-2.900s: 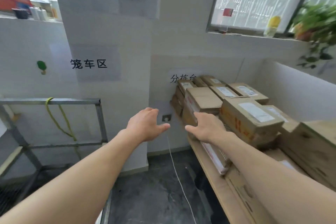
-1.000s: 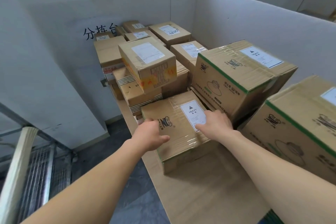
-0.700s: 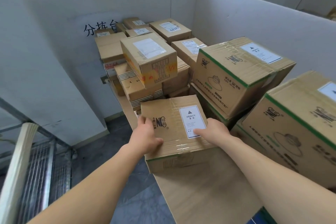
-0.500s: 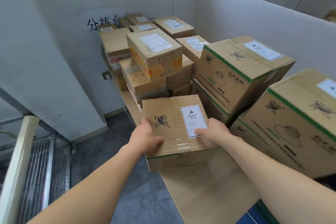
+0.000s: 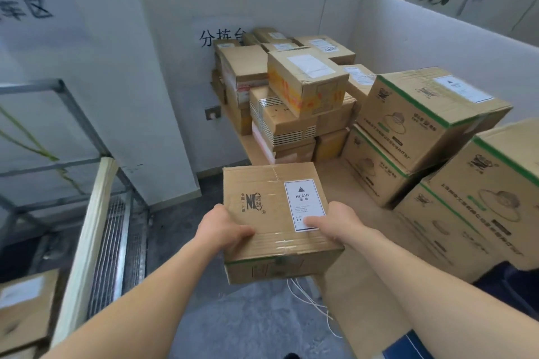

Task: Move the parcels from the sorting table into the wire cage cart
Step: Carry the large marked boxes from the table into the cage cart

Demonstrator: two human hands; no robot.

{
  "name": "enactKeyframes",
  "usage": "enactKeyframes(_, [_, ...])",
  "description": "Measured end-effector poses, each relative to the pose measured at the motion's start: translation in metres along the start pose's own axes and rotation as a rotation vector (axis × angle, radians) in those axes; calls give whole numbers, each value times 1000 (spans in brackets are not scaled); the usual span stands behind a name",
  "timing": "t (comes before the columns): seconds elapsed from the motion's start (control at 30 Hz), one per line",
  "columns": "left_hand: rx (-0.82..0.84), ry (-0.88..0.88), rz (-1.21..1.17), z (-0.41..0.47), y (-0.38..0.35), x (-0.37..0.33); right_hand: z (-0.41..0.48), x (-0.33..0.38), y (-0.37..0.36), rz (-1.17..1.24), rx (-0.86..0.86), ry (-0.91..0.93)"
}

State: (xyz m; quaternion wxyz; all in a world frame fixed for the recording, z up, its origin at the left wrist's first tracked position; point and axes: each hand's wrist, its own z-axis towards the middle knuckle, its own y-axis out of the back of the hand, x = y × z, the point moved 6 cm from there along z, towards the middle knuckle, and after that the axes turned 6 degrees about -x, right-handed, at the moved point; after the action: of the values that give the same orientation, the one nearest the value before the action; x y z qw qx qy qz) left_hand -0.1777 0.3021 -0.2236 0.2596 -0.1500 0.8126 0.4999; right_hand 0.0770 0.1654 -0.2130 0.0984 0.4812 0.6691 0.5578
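Note:
A brown cardboard parcel (image 5: 262, 198) with a white HEAVY label hangs in the air past the near-left edge of the sorting table (image 5: 344, 183). My left hand (image 5: 223, 229) grips its left near corner and my right hand (image 5: 335, 224) grips its right near side, thumb on the label. The wire cage cart (image 5: 113, 239) stands to the left, its metal frame and mesh floor showing. Several more parcels stay stacked on the table.
Large green-striped boxes (image 5: 423, 114) fill the table's right side beside a white partition (image 5: 437, 38). A taped parcel (image 5: 23, 309) lies at the lower left by a pale wooden rail (image 5: 87, 242). A white cord (image 5: 306, 300) dangles below the table. Grey floor lies between cart and table.
Both hands closed on the HEAVY parcel and pulled it off the table toward me and leftward. My view has swung left, bringing the cage cart into sight.

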Motion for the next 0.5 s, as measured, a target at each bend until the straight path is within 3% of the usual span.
enactKeyframes(0.5, [-363, 141, -136, -35, 203, 146, -58, 244, -60, -50, 19, 437])
